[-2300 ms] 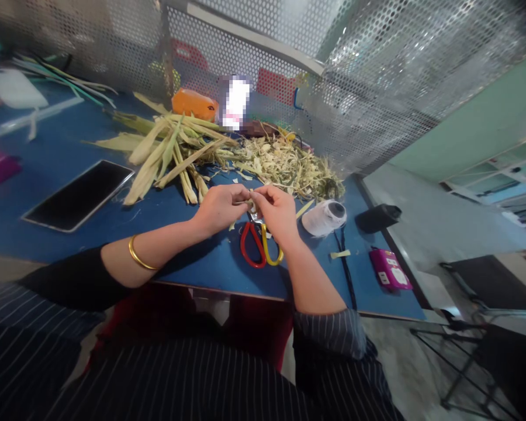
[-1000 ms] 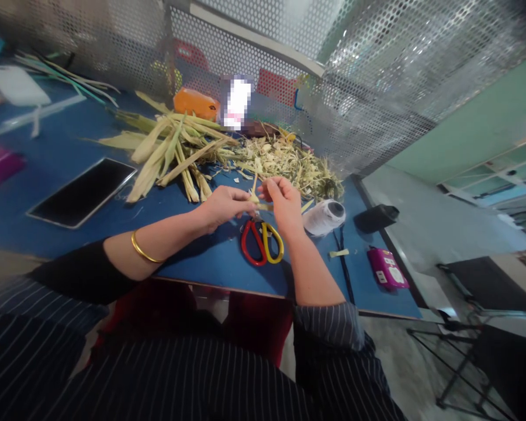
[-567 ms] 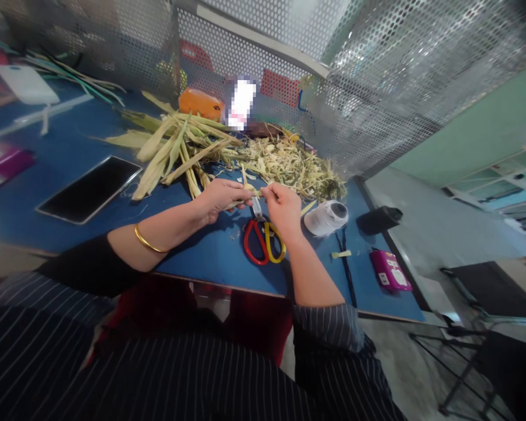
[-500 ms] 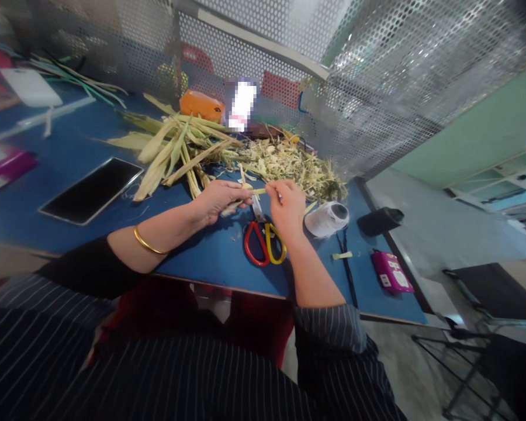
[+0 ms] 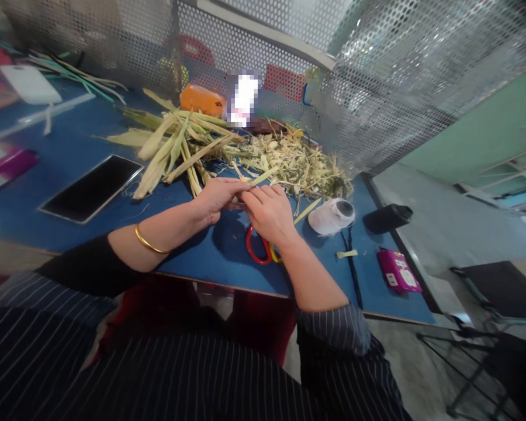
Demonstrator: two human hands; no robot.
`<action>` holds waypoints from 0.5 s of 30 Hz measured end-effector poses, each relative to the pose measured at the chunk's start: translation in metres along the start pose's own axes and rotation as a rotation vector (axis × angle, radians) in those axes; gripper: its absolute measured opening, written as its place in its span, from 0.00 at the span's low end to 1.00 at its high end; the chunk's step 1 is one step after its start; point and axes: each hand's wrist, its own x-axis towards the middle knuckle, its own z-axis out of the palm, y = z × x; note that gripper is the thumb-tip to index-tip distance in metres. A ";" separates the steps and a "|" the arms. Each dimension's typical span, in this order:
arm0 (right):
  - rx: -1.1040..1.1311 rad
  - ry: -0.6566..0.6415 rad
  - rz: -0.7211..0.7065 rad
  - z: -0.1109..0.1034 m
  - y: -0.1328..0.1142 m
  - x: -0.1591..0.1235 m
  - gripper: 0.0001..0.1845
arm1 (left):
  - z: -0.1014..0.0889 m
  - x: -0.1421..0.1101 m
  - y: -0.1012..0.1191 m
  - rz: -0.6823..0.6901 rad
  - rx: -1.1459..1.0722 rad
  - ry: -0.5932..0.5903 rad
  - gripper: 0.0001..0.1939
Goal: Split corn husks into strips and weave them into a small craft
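Observation:
My left hand (image 5: 217,197) is closed in a pinch on a small bundle of pale corn husk strips. My right hand (image 5: 272,213) has its fingers closed on the same husk, meeting the left fingertips and hiding most of what lies between. A yellow-green husk strip (image 5: 265,176) sticks out above the fingers. Below my right hand lie scissors (image 5: 258,245) with one red and one yellow handle, partly covered by the hand. Whole dried corn husks (image 5: 166,146) are piled beyond my left hand, and shredded husk scraps (image 5: 304,161) are heaped beyond my right.
A dark-screened tablet (image 5: 92,188) lies at left. To the right are a white thread cone (image 5: 332,216), a black cylinder (image 5: 388,218) and a purple packet (image 5: 398,270). An orange packet (image 5: 202,100) and a perforated metal screen (image 5: 254,41) stand at the back of the blue table (image 5: 193,257).
My right hand has moved left and turned over the husk, closing up to my left fingertips. It now covers the scissor blades and part of the yellow handle.

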 end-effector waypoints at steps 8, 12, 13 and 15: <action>-0.134 -0.044 -0.167 0.003 -0.007 0.002 0.17 | -0.005 0.009 -0.011 -0.075 -0.033 -0.087 0.09; -0.137 -0.038 -0.159 0.005 -0.008 0.002 0.18 | -0.006 0.009 -0.009 -0.075 -0.012 -0.084 0.10; -0.117 -0.040 -0.151 0.005 -0.008 0.002 0.18 | -0.006 0.008 -0.008 -0.081 -0.002 -0.085 0.10; -0.076 -0.043 -0.137 0.005 -0.007 0.001 0.18 | -0.006 0.008 -0.006 -0.089 0.018 -0.099 0.11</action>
